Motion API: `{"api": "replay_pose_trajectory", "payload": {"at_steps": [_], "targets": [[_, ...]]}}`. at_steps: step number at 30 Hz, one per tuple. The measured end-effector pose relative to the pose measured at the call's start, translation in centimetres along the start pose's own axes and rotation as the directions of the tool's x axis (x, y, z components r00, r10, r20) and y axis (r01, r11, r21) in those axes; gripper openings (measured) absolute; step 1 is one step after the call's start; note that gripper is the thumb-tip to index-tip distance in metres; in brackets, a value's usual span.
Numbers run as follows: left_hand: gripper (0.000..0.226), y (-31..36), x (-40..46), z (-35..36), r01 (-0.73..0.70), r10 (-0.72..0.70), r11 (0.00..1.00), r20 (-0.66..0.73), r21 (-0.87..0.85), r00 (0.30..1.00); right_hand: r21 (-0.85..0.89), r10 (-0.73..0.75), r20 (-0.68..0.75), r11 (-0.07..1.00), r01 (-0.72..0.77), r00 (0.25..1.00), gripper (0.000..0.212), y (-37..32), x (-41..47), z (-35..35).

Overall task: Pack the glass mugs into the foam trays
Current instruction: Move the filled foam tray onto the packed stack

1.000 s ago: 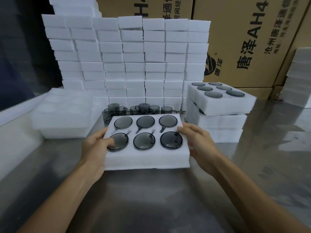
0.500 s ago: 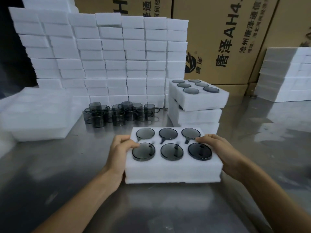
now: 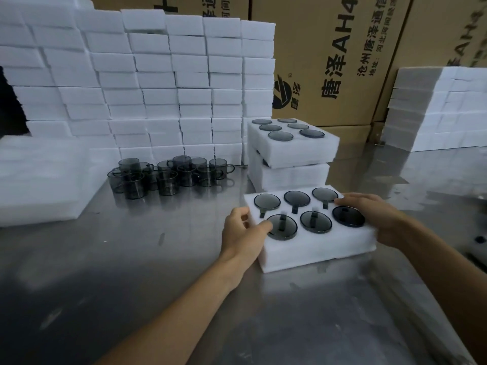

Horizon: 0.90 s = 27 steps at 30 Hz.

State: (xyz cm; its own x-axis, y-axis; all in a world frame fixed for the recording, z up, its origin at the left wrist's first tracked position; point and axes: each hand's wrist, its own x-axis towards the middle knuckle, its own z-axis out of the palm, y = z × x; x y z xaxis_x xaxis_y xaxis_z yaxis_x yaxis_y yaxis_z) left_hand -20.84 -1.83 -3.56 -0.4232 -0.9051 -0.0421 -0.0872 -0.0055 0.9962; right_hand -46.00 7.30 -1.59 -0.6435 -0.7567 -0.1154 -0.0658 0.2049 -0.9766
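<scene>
A white foam tray point(image 3: 311, 246), a thick, soft-edged rectangular block with a slightly fibrous surface, lay on the brushed, reflective steel bench point(image 3: 131, 259), filled with six glass mugs point(image 3: 315, 222) of smoky grey, translucent glass. The mugs sat in two rows of three round pockets, only their flat circular faces showing flush with the foam, with narrow slots beside the pockets taking the handles. The left hand point(image 3: 243, 234) gripped the tray's left end, fingers curled over the top edge and the thumb lying against the rim of the nearest mug. The right hand point(image 3: 374, 217) held the tray's right end, fingers spread over the top surface beside the right-hand mugs and the palm wrapped round the side. Just behind this tray stood a stack of filled trays point(image 3: 292, 156), the topmost showing six more grey discs. A cluster of loose mugs point(image 3: 168, 176), cylindrical with small loop handles, stood upright on the bench to the left, well apart from the held tray. A wall of foam blocks point(image 3: 158, 83) rose behind them, a wide foam slab pile point(image 3: 44, 180) lay at far left, and printed cardboard cartons point(image 3: 342, 56) formed the background.
</scene>
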Motion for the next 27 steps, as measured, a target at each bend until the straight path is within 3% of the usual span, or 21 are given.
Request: {"api": "replay_pose_trajectory", "payload": {"at_steps": [12, 17, 20, 27], "targets": [[0.008, -0.2, 2.5, 0.3, -0.002, 0.003, 1.000, 0.049, -0.021, 0.999, 0.026, -0.073, -0.024, 0.997, 0.074, 0.997, 0.013, 0.2, 2.5, 0.0], [0.010, -0.2, 4.3, 0.5, 0.008, -0.005, 0.998, 0.047, -0.057, 0.999, 0.053, -0.075, -0.005, 0.996, 0.076, 0.997, 0.013, 0.0, 4.3, 0.2], [0.034, 0.0, 5.3, 0.7, 0.025, -0.022, 0.997, 0.048, -0.072, 0.999, 0.052, -0.064, 0.000, 0.997, 0.064, 0.998, 0.015, 0.0, 5.4, 0.5], [0.035, 0.3, 7.1, 0.8, 0.014, -0.013, 0.997, 0.015, -0.082, 1.000, 0.068, -0.073, 0.012, 0.995, 0.072, 0.997, 0.017, -0.1, 7.8, 1.1]]}}
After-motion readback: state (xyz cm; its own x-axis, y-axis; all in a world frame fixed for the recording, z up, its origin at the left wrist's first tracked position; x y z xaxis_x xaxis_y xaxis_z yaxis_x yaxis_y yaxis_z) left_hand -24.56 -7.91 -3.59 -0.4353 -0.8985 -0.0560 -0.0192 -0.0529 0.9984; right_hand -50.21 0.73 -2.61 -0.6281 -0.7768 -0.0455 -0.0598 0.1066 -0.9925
